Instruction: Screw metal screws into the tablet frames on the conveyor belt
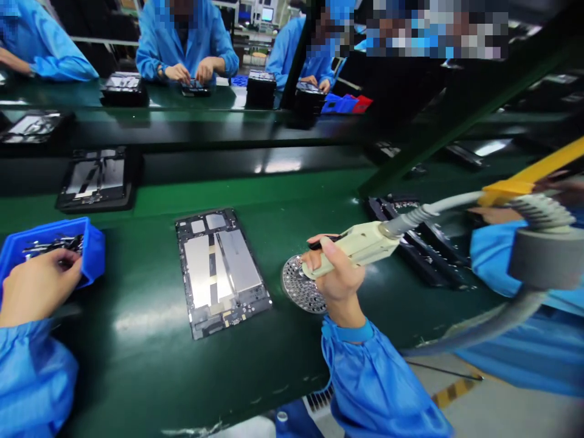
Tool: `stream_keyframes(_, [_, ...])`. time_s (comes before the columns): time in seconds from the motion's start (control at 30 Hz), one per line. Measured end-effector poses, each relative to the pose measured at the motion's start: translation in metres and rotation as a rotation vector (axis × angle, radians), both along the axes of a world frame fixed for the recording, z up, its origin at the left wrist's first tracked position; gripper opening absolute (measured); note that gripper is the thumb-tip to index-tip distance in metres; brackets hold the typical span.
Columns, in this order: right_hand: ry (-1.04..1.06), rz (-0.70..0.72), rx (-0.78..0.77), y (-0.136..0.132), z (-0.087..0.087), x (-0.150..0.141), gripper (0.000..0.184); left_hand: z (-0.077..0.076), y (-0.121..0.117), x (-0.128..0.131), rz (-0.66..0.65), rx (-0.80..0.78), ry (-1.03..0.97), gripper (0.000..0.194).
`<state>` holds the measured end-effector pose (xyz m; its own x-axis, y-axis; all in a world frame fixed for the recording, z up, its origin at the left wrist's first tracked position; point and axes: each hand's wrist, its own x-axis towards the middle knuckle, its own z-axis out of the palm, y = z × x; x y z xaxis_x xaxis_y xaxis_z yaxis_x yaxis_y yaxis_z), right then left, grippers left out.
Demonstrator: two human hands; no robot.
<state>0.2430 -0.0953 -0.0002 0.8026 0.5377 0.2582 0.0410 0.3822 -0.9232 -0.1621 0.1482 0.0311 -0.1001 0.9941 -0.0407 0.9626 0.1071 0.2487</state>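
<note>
My right hand (pixel 341 274) is wrapped round a beige electric screwdriver (pixel 360 246), whose cable runs off to the right. Its front end is over a round metal screw plate (pixel 302 291) full of small holes; the bit is hidden by my fingers. My left hand (pixel 42 280) is at the blue bin (pixel 95 255), fingers curled together at its rim. Dark and silvery small parts (pixel 55 244) lie in that bin. What the fingers pinch, if anything, I cannot make out. Between my hands an opened tablet (pixel 222 274) lies flat, its silver battery panels and circuit boards facing up.
Another opened tablet (pixel 97 179) rests on a dark stack at the back left. Black strip-like parts (pixel 424 249) lie to the right, beneath the screwdriver cable. A grey hose (pixel 493 328) and a yellow bar (pixel 542 167) cross the right side. Co-workers in blue (pixel 187 42) sit opposite.
</note>
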Motion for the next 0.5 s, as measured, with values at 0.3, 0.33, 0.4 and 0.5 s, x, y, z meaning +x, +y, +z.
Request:
stream_keyframes(0.3, [0.021,-0.021,-0.047,0.005,0.005,0.003,0.035,-0.001,-0.010,0.002,0.052,0.077,-0.156,0.019])
stream_keyframes(0.33, [0.023,-0.022,-0.050,0.004,0.009,0.004,0.034,-0.003,-0.011,0.000,0.051,0.109,-0.182,0.020])
stream_keyframes(0.4, [0.019,-0.016,-0.042,0.001,0.020,0.003,0.034,-0.006,-0.012,-0.002,0.031,0.189,-0.216,0.026])
stream_keyframes(0.5, [-0.028,0.043,0.002,-0.006,0.043,-0.011,0.035,-0.005,-0.017,-0.004,-0.007,0.231,-0.156,0.039])
